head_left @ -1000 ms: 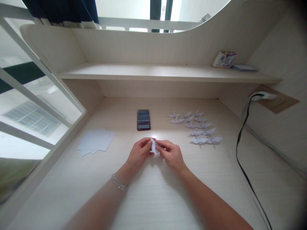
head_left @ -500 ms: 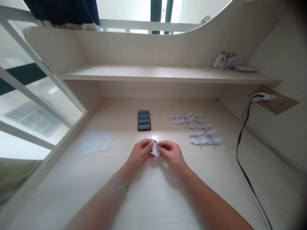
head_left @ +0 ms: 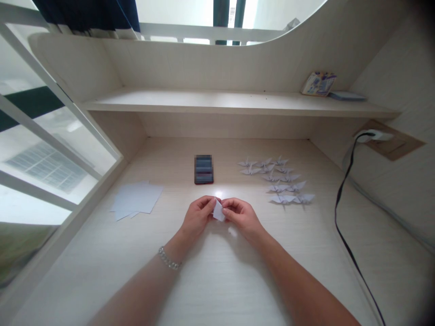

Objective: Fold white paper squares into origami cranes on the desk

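Between my two hands, just above the desk, is a small folded piece of white paper (head_left: pixel 218 212). My left hand (head_left: pixel 200 214) pinches its left edge with thumb and fingers; a beaded bracelet (head_left: pixel 167 258) circles that wrist. From the other side, my right hand (head_left: pixel 242 215) grips the paper's right edge, fingers curled. Part of the paper is hidden behind my fingertips. To the right stand several folded paper cranes (head_left: pixel 283 199) in uneven rows. Loose sheets of white paper (head_left: pixel 137 199) lie overlapping on the left.
A phone (head_left: pixel 204 170) lies on the desk (head_left: pixel 217 280) beyond my hands. A black cable (head_left: pixel 340 199) runs down the right side from a wall socket (head_left: pixel 396 140). Across the back is a shelf (head_left: pixel 210 100) with a small colourful box (head_left: pixel 318 84) and a flat item (head_left: pixel 347 96).
The folded paper has turned between my fingers, so a broader, slanted face of it now shows. My hands stay in nearly the same place.
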### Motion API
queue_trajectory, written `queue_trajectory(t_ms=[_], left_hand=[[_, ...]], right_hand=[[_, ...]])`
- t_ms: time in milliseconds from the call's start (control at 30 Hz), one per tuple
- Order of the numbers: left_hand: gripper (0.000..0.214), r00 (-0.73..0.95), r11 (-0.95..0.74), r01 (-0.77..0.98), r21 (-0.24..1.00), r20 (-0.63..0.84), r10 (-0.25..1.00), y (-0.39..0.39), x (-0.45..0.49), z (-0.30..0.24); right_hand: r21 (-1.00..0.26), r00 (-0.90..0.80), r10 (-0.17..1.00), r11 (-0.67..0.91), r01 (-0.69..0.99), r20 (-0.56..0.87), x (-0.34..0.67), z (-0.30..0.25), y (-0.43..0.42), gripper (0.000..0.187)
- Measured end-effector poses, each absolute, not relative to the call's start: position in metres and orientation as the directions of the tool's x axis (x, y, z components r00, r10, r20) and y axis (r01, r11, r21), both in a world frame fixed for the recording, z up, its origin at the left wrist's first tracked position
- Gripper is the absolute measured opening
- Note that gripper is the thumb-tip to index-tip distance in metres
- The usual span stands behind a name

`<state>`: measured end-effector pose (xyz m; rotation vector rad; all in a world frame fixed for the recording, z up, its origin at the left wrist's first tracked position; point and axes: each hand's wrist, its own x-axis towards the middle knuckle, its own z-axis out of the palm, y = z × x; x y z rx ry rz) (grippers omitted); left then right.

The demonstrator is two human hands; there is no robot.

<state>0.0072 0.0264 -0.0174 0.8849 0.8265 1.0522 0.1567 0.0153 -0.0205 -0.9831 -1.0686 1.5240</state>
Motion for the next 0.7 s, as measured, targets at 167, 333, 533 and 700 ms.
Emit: queue_trajectory(t_ms=[167, 333, 533, 700], left_hand=[[0.025, 0.203, 0.208, -0.302, 0.930, -0.151, 0.968, 0.0265, 0.0089, -0.0188], [0.026, 0.169, 0.195, -0.262, 0.945, -0.153, 0.974, 0.0269, 0.0077, -0.0210], [0.028, 0.130, 0.139, -0.186, 0.973, -0.116, 0.985, 0.0289, 0.0061, -0.0243], [0.029, 0.086, 0.103, -0.148, 0.984, -0.091, 0.992, 0.0299, 0.0043, -0.0232]], right_hand=[[-0.977, -0.216, 0.973, -0.124, -0.172, -0.086, 0.1592, -0.0239, 0.0163, 0.022], [-0.983, -0.225, 0.968, -0.138, -0.120, -0.108, 0.1596, -0.0245, 0.0164, 0.025], [-0.994, -0.262, 0.961, -0.102, -0.030, -0.090, 0.1599, -0.0220, 0.0146, 0.019], [-1.000, -0.255, 0.967, -0.029, 0.011, -0.031, 0.1586, -0.0199, 0.0132, 0.012]])
